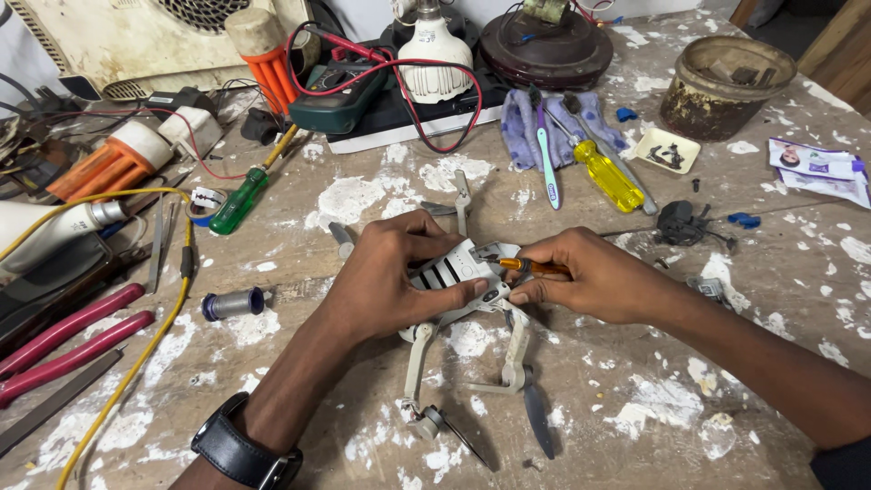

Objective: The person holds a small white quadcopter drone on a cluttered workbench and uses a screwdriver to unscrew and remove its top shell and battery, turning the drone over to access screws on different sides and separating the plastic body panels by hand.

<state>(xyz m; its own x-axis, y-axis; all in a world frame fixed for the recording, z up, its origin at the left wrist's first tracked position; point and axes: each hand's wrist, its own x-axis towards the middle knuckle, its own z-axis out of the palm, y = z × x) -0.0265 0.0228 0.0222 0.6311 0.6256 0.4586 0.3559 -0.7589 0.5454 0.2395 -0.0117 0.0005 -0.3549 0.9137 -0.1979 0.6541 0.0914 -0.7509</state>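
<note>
Left hand [390, 277] clamped over small grey drone [458, 272], mid-table [635, 426], well in from every edge. Right hand [590, 277] pinched around orange-handled screwdriver [531, 267], tip touching the drone's body. Folded arms and propellers pointing toward near edge.

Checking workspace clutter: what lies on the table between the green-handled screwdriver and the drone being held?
In the head view, only bare paint-splattered table lies between the green-handled screwdriver and the drone.
</note>
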